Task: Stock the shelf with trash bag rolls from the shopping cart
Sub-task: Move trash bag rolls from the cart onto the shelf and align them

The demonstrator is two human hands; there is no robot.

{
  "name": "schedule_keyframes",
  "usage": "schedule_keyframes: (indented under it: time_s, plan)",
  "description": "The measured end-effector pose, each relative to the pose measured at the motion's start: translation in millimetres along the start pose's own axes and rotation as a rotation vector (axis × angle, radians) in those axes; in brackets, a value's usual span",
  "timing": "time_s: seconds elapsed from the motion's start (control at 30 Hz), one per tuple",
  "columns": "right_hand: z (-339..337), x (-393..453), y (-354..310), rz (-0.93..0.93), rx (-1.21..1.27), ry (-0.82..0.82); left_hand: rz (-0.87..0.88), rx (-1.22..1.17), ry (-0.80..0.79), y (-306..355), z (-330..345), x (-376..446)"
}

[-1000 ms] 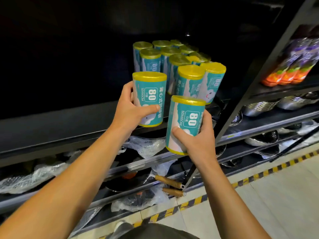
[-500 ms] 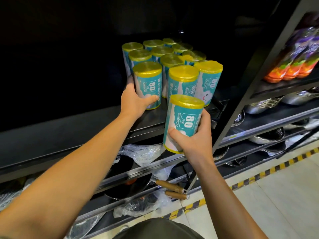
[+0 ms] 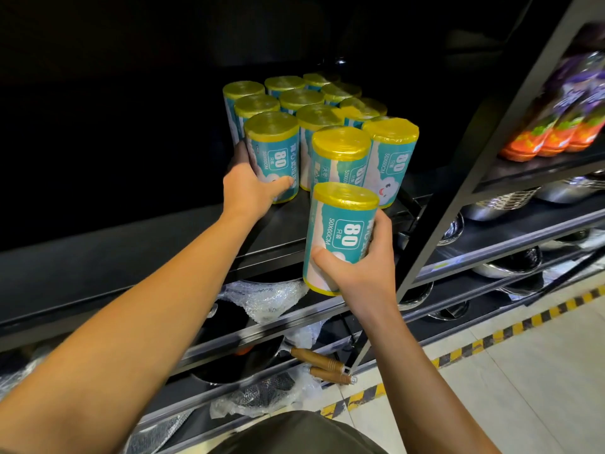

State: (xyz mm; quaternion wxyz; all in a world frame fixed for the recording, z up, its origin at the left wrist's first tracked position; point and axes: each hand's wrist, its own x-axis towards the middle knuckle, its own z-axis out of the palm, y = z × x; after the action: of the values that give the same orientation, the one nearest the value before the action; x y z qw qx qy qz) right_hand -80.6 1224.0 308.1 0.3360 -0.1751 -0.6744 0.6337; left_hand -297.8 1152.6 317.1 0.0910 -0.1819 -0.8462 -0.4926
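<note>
Several teal trash bag rolls with yellow tops [image 3: 327,109] stand in rows on the black shelf [image 3: 131,253]. My left hand [image 3: 252,188] grips the front-left roll [image 3: 275,152], which stands upright on the shelf at the end of the left row. My right hand [image 3: 363,270] holds another roll [image 3: 337,234] upright in the air, just in front of the shelf's front edge and below the front row. The shopping cart is out of view.
A black shelf upright [image 3: 465,178] runs diagonally right of the rolls. Lower shelves hold wrapped pans with wooden handles [image 3: 317,358] and steel bowls [image 3: 504,198]. Orange and purple packs [image 3: 563,119] sit on the upper right shelf. A yellow-black floor stripe [image 3: 491,339] borders the shelving.
My left hand moved its roll from the air onto the shelf, setting it at the front of the left row. My right hand stayed in front of the shelf with its roll.
</note>
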Motion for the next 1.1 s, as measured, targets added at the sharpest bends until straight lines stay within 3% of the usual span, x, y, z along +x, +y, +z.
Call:
schedule_keyframes:
  time_s: [0.23,0.4,0.5,0.57,0.77,0.97,1.1]
  plan:
    - [-1.0,-2.6,-1.5,-0.018,-0.017,-0.024,-0.066,-0.019,-0.061,3.4,-6.2,-3.6]
    - [-1.7,-5.0,0.1,-0.046,-0.023,-0.048,-0.074,-0.25,-0.035,19.8,-37.6,-61.6]
    - [3.6,-3.3,-2.4,-0.08,-0.025,-0.068,-0.004,-0.475,-0.3,39.3,-59.3,-108.4]
    - [10.5,-1.3,-5.3,-0.109,-0.026,-0.113,0.039,-0.435,-0.442,46.1,-61.8,-122.6]
    - [14.5,6.9,-8.6,-0.14,-0.112,-0.241,0.094,-0.415,-0.203,49.6,-64.0,-120.8]
    - [9.4,2.6,26.2,-0.17,-0.515,-0.035,0.085,-0.324,-0.091,35.1,-50.1,-87.0]
    - [0.9,2.5,57.8,-0.198,-0.76,-0.044,0.09,-0.255,-0.091,30.3,-37.4,-72.8]
